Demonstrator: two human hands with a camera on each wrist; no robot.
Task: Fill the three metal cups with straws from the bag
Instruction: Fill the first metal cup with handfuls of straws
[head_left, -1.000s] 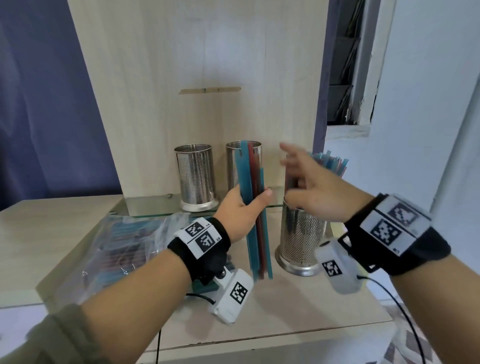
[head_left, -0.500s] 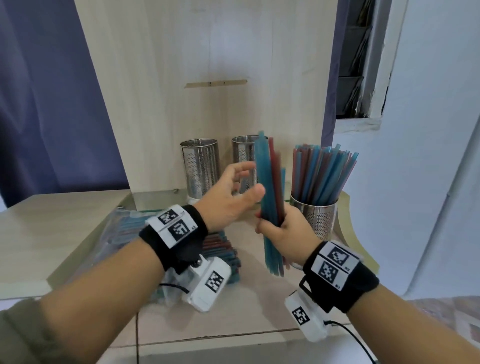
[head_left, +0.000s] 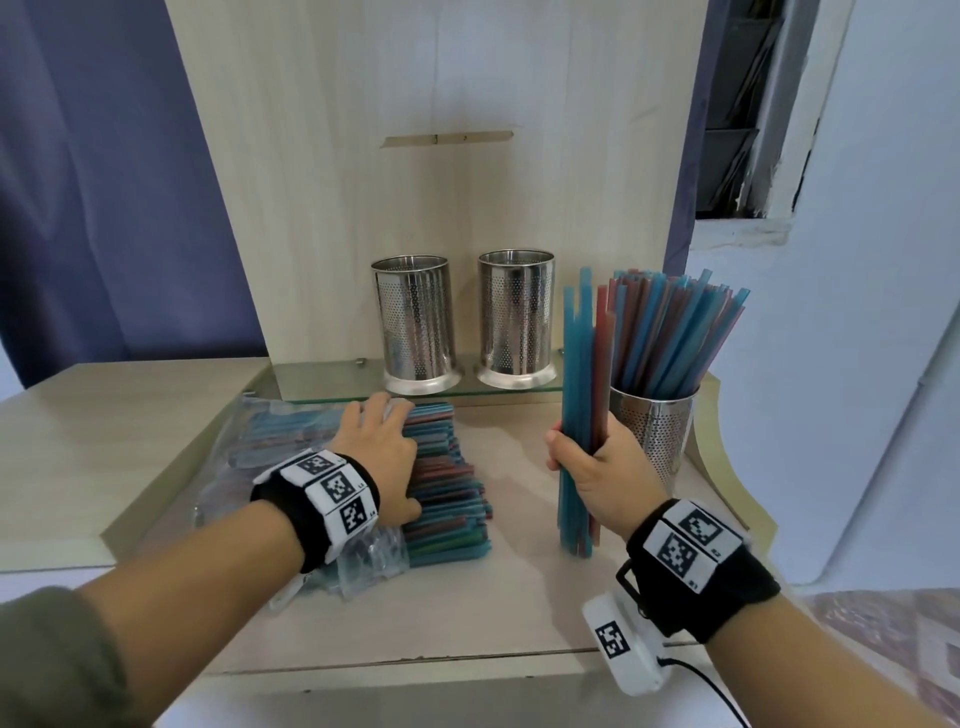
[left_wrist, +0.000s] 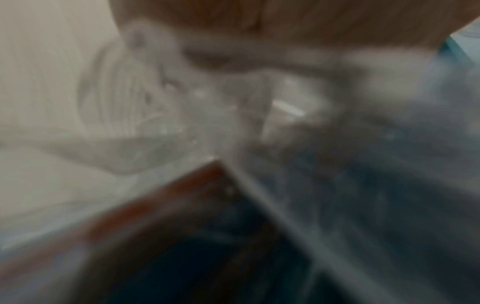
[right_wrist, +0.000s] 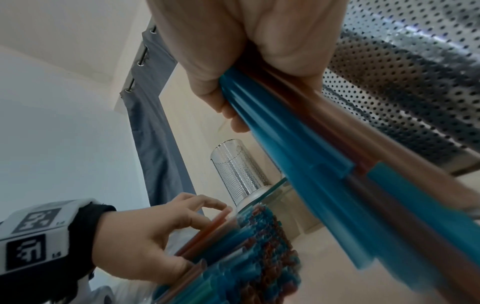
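Gathering a proper handful before dropping anything in looks like the step here, so the trick is keeping things tidy. The right hand (head_left: 602, 467) is wrapped around a small bundle of straws (head_left: 581, 410), blue and reddish ones, held upright with their lower ends down near the table (head_left: 519, 613), just beside the front cup (head_left: 655, 431) that's already packed with straws fanning out of its top. The left hand (head_left: 382, 457) is lying on top of the pile of straws (head_left: 449, 499) spilling out of the clear bag (head_left: 249, 447), fingers bent down onto the top ones; from the right wrist view it looks like it's picking at a few, but I can't tell if it's got a real grip on any yet. The left wrist view is just a blur of plastic. The two other cups, the left cup (head_left: 415, 325) and the middle cup (head_left: 517, 319), stand on the glass shelf (head_left: 322, 379) at the back and look empty from here. My take: tap the bundle's ends on the table so they line up, pinch only a thin layer off the pile so nothing rolls away, add it to the bundle, then lower the lot straight down into the middle cup without knocking the full one.
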